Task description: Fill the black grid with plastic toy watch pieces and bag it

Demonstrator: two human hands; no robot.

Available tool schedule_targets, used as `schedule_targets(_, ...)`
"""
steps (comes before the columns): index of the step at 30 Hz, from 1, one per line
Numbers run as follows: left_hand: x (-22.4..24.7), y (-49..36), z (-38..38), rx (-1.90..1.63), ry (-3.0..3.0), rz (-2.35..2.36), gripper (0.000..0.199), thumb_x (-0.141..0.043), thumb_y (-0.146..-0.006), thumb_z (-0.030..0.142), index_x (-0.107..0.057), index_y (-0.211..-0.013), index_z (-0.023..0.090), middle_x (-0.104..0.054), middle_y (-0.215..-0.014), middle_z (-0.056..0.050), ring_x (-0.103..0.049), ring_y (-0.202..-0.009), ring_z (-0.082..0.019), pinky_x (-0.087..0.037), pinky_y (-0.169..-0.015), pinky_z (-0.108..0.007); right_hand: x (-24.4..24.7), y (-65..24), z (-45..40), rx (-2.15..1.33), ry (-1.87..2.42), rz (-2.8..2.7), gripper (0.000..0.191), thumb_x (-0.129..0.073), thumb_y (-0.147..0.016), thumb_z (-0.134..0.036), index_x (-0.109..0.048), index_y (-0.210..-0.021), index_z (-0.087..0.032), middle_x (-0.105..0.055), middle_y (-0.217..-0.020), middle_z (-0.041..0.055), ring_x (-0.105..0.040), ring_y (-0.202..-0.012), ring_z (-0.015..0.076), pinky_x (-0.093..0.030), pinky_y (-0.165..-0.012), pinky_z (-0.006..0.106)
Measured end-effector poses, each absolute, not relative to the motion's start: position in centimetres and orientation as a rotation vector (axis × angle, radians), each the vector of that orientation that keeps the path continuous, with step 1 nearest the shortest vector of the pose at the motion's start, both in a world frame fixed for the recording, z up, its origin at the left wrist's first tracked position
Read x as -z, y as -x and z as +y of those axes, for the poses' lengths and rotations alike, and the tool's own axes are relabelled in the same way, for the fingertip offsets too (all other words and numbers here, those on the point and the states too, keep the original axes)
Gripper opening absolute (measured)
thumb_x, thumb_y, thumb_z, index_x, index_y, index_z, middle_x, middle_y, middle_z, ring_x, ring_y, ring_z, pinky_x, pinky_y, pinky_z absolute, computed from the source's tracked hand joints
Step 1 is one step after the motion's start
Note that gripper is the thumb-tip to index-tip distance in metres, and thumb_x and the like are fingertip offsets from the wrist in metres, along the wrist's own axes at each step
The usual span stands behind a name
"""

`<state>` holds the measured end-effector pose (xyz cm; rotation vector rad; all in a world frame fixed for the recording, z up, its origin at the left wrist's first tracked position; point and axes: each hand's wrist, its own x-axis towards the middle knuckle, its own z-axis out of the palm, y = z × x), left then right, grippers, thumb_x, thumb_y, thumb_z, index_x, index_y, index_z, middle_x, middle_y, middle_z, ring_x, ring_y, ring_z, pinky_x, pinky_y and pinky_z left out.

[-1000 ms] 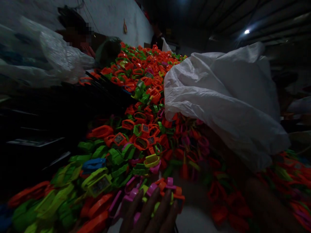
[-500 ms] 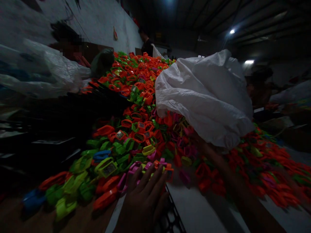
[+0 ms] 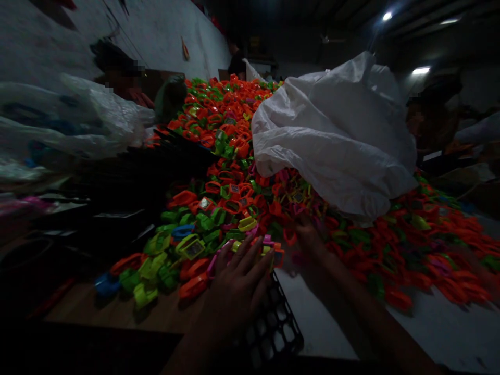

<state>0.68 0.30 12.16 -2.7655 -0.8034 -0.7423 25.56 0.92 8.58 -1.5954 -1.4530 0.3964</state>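
Observation:
My left hand lies with fingers spread over a few pink, yellow and orange watch-like pieces at the top of a black grid tray. My right hand reaches to the heap of colourful plastic watches, below a white sack. Its fingers are dim and partly lost among the pieces, so whether it grips one cannot be made out. Left of my left hand lie green watches, orange ones and a blue one.
Dark stacked trays stand at the left, with clear plastic bags behind them. People sit at the far left and right; another stands at the back. More orange watches cover the right side.
The view has shifted, showing more of the table's front edge. My right hand has come out from below the white sack, nearer to my left hand, which stays on the pieces above the tray.

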Motion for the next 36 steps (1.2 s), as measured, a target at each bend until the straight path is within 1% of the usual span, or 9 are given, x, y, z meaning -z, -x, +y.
schedule_targets(3, -11.8, -0.4, 0.4, 0.708, 2.769, -0.779, 0.043, -0.044, -0.094, 0.028, -0.045, -0.137, 0.028, -0.043, -0.146, -0.004, -0.037, -0.137, -0.027, -0.026, -0.111, -0.054, -8.4, -26.1, -0.7, -0.448, 1.563, -1.351, 0.015, -0.055, -0.082, -0.028, -0.064, -0.092, -0.021, -0.064, -0.089, 0.0068, -0.061, -0.087, 0.0224, -0.05, -0.078, 0.036)
schedule_targets(7, -11.4, -0.5, 0.6, 0.798, 2.798, -0.79, 0.04, -0.043, -0.094, 0.026, -0.049, -0.134, 0.027, -0.046, -0.144, -0.004, -0.038, -0.136, -0.027, -0.027, -0.11, -0.053, -7.5, -23.9, -5.1, -0.98, 1.416, -1.168, 0.032, -0.042, -0.092, -0.049, -0.052, -0.097, -0.02, -0.061, -0.067, 0.0001, -0.058, -0.055, 0.0154, -0.049, -0.059, 0.03)
schedule_targets(9, -11.4, -0.6, 0.6, 0.839, 2.817, -0.818, 0.04, -0.042, -0.094, 0.023, -0.05, -0.133, 0.026, -0.047, -0.143, -0.004, -0.039, -0.136, -0.026, -0.029, -0.109, -0.053, -6.5, -22.4, -7.0, -1.155, 1.347, -1.165, 0.03, -0.045, -0.09, -0.048, -0.05, -0.1, -0.02, -0.063, -0.078, 0.0009, -0.059, -0.058, 0.0135, -0.048, -0.06, 0.028)
schedule_targets(12, -11.4, -0.6, 0.4, 0.839, 2.837, -0.855, 0.041, -0.041, -0.093, 0.023, -0.049, -0.133, 0.026, -0.048, -0.143, -0.004, -0.04, -0.135, -0.026, -0.03, -0.108, -0.052, -4.8, -21.0, -8.5, -1.097, 1.463, -1.293, 0.02, -0.052, -0.086, -0.036, -0.052, -0.101, -0.021, -0.063, -0.088, 0.001, -0.059, -0.073, 0.0141, -0.046, -0.065, 0.026)
schedule_targets(19, -11.3, -0.6, 0.5, 0.812, 2.852, -0.871, 0.041, -0.042, -0.093, 0.024, -0.049, -0.134, 0.028, -0.046, -0.144, -0.003, -0.039, -0.136, -0.026, -0.028, -0.109, -0.052, -4.1, -22.1, -8.9, -0.617, 1.96, -1.563, 0.013, -0.065, -0.074, -0.022, -0.056, -0.082, -0.02, -0.062, -0.085, 0.0051, -0.058, -0.08, 0.0211, -0.043, -0.069, 0.032)
schedule_targets(22, -11.4, -0.7, 0.6, 0.822, 2.862, -0.876, 0.041, -0.042, -0.093, 0.024, -0.05, -0.134, 0.028, -0.047, -0.143, -0.003, -0.039, -0.135, -0.026, -0.028, -0.109, -0.052, -4.8, -22.3, -9.3, -0.53, 1.996, -1.544, 0.006, -0.058, -0.08, -0.027, -0.058, -0.077, -0.021, -0.063, -0.081, 0.0065, -0.059, -0.079, 0.0226, -0.043, -0.07, 0.033)
schedule_targets(27, -11.6, -0.4, 0.5, 0.888, 2.913, -0.867, 0.034, -0.042, -0.095, 0.026, -0.057, -0.125, 0.029, -0.05, -0.141, -0.002, -0.039, -0.136, -0.023, -0.03, -0.108, -0.05, -5.0, -20.6, -10.0, -0.868, 1.692, -1.231, 0.018, -0.047, -0.089, -0.033, -0.058, -0.097, -0.021, -0.066, -0.091, 0.0054, -0.062, -0.083, 0.0199, -0.047, -0.073, 0.031)
schedule_targets(32, -11.8, 0.0, 0.7, 0.91, 2.998, -0.826, 0.025, -0.044, -0.097, 0.033, -0.066, -0.109, 0.031, -0.054, -0.138, -0.001, -0.041, -0.134, -0.023, -0.033, -0.104, -0.049, -4.4, -17.4, -9.0, -1.101, 1.472, -1.097, 0.017, -0.056, -0.081, -0.028, -0.061, -0.094, -0.019, -0.068, -0.09, 0.003, -0.062, -0.082, 0.0189, -0.049, -0.072, 0.028)
schedule_targets(36, -12.1, -0.3, 0.6, 0.822, 2.948, -0.807, 0.025, -0.044, -0.096, 0.032, -0.068, -0.099, 0.027, -0.054, -0.137, -0.001, -0.041, -0.133, -0.025, -0.033, -0.103, -0.05, -3.5, -16.1, -7.9, -1.035, 1.468, -1.02, 0.023, -0.059, -0.078, -0.031, -0.063, -0.097, -0.019, -0.07, -0.098, 0.0057, -0.064, -0.088, 0.0216, -0.051, -0.074, 0.029)
